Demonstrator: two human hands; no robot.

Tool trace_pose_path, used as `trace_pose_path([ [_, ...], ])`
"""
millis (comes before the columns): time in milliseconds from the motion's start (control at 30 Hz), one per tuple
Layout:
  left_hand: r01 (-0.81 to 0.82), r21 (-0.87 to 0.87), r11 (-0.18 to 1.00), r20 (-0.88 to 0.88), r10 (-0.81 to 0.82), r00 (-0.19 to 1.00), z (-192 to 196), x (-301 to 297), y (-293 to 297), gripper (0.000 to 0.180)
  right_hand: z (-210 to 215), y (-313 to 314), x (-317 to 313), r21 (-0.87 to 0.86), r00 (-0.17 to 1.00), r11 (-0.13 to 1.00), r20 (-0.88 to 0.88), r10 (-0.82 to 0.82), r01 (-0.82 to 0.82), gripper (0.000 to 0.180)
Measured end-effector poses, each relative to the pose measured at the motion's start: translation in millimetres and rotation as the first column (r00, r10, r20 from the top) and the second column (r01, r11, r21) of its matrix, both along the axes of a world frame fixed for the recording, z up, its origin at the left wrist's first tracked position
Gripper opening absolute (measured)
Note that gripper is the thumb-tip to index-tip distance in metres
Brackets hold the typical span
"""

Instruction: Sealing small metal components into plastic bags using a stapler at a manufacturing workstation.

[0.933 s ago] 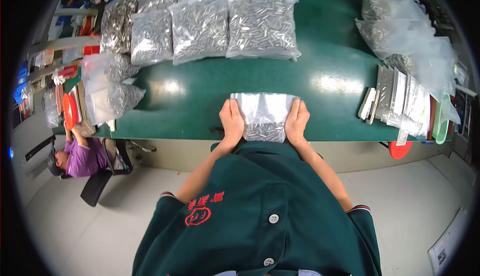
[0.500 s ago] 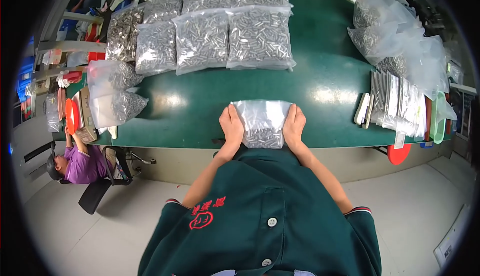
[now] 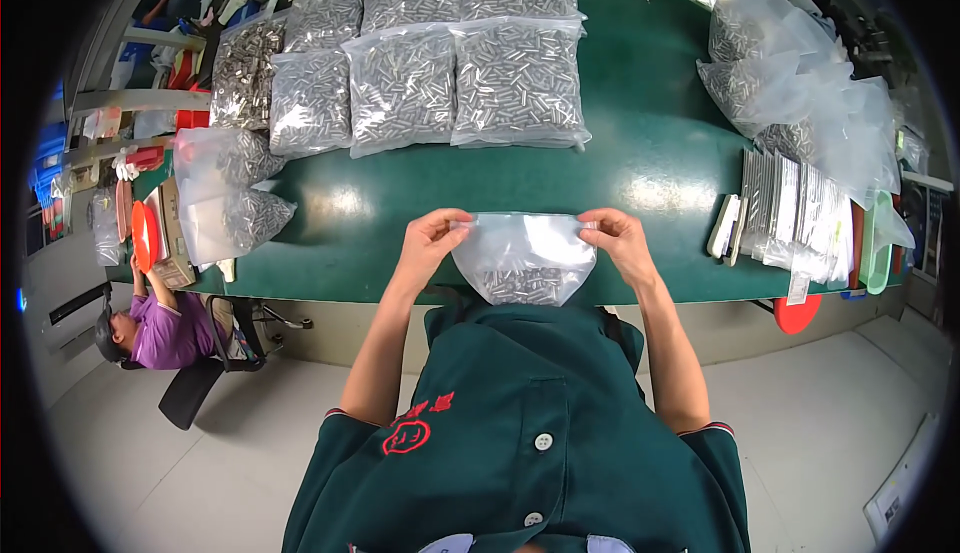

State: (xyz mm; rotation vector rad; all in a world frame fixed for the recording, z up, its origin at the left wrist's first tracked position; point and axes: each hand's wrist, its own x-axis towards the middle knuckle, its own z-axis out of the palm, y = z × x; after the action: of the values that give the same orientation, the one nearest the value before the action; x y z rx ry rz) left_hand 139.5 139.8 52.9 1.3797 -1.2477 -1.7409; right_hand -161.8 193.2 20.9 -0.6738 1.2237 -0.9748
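Note:
A clear plastic bag (image 3: 527, 255) with small silvery metal pins in its lower part lies at the near edge of the green table, in front of my body. My left hand (image 3: 435, 236) pinches its upper left corner, and my right hand (image 3: 613, 237) pinches the upper right corner. Between them the top edge is stretched nearly straight. Farther back, several full bags of metal pins (image 3: 515, 83) lie flat in rows.
Part-filled bags (image 3: 235, 193) sit at the left, with more bags (image 3: 800, 83) at the far right. A stack of white packets (image 3: 795, 213), a stapler (image 3: 727, 225) and a green tray (image 3: 877, 243) lie at right. A person in purple (image 3: 175, 328) sits at left.
Both hands have shifted from the bag's sides to its top corners, with elbows spread wider. The bag's top is now pulled out wider.

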Motion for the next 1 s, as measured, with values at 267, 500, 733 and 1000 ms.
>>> trace_pose_path([
  [267,0.171,0.226,0.959,0.003,-0.176,0.984,-8.7,13.7,-22.7,0.023,0.1,-9.4,-11.8,0.089,0.978,0.982,-0.114,0.174,-0.165,0.019],
  [500,0.241,0.272,0.932,0.060,-0.267,0.962,2.6,15.1,-33.6,0.024,14.6,-10.2,-12.4,0.115,0.941,0.965,-0.222,0.254,-0.234,0.021],
  [733,0.497,0.036,0.867,0.479,-0.451,0.753,43.6,4.6,-38.9,0.020,51.8,-18.2,-16.3,-0.052,0.737,0.904,-0.600,0.312,-0.425,0.021],
  [1000,0.642,-0.099,0.760,0.607,-0.465,0.644,61.5,6.6,-35.8,0.012,82.0,-13.8,-12.9,-0.321,0.561,0.741,-0.823,0.091,-0.590,0.010],
])
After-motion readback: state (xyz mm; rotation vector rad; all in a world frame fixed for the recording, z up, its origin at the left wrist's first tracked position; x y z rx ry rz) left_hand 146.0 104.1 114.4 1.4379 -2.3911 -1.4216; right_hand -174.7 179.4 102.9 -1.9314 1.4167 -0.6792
